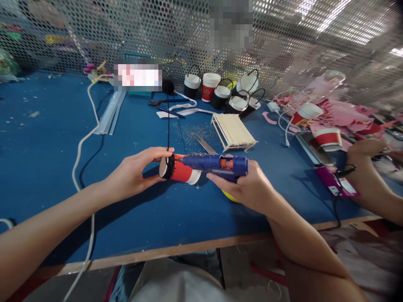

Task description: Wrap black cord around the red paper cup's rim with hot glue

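My left hand [134,172] grips a red and white paper cup [182,171] by its base end, the cup lying on its side. Black yarn [170,167] is wound around that end, and a strand runs up the table to a black ball of yarn [168,87]. My right hand [252,188] is closed around a blue glue gun [217,162], whose nozzle points left and meets the cup beside the wound yarn. Partly hidden beneath the gun are a metal blade [206,145] and something yellow [230,196].
Several cups with black yarn and handles [221,97] stand at the back near the perforated metal screen [176,37]. A stick-built rack [234,131], glue sticks [111,111], pliers [160,103] and a white cable [75,167] lie around. Another person's hand [367,149] is at right.
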{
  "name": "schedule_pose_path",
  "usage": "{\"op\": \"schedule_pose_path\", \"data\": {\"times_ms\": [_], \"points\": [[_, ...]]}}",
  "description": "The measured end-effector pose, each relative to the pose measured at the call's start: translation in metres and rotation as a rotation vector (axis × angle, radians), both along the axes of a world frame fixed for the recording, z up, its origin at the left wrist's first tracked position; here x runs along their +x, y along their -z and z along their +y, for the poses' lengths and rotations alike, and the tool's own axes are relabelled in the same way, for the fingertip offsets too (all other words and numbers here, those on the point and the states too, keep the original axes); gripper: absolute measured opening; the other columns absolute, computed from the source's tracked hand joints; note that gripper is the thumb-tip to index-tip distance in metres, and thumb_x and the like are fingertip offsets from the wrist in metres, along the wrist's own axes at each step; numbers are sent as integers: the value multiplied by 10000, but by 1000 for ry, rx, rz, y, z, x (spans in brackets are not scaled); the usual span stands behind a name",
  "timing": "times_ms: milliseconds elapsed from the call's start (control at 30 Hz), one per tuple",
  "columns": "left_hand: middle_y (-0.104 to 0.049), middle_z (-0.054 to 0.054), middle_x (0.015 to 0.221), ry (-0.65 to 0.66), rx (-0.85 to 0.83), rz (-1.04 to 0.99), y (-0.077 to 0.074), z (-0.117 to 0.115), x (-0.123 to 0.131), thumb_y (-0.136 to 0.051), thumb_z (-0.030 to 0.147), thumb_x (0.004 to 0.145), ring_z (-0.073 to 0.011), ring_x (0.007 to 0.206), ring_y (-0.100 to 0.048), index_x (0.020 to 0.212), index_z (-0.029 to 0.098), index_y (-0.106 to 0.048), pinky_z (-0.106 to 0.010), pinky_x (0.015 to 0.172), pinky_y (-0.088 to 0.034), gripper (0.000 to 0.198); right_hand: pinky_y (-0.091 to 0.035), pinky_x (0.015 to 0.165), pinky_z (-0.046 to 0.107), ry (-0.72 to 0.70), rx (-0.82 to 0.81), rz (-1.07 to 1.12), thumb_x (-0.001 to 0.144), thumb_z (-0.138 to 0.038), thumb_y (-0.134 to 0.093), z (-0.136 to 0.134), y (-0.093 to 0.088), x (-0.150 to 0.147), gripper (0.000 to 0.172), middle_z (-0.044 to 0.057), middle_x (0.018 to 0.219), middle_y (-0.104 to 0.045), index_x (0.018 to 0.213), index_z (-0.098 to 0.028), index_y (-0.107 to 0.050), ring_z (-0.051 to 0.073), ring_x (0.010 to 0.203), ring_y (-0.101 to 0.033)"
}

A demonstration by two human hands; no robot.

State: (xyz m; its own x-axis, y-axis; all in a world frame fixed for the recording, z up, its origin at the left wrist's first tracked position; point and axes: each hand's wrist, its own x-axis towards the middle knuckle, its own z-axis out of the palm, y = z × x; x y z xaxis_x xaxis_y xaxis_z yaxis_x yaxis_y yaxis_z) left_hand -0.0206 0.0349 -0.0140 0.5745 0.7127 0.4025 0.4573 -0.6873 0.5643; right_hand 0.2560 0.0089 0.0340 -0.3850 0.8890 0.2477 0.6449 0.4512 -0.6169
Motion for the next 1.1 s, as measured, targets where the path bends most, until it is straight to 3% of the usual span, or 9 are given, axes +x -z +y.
{"op": "schedule_pose_path", "data": {"times_ms": [600,833,1100], "points": [[-586,-128,1275,21,173,108,-5,-2,-1,-543,200,872,-226,1184,-566,1270,190,-450,-327,981,-492,409,-428,474,257,0,45,14,808,-324,-584,5,-1,-6,184,13,518,-523,774,-156,-650,129,513,-496],[-585,-117,1280,14,162,111,-4,-1,-1,-550,207,868,-228,1189,-562,1259,200,-458,-347,978,-494,402,-419,477,246,-12,70,-39,805,-328,-589,-1,-4,-2,178,-8,519,-525,777,-161,-641,108,490,-464],[-584,-91,1295,3,79,73,-6,-3,0,-562,246,855,-241,1188,-563,1253,233,-491,-366,994,-488,405,-449,505,267,12,24,-6,802,-321,-585,4,-3,-7,161,5,505,-526,778,-175,-648,140,530,-516]]}}
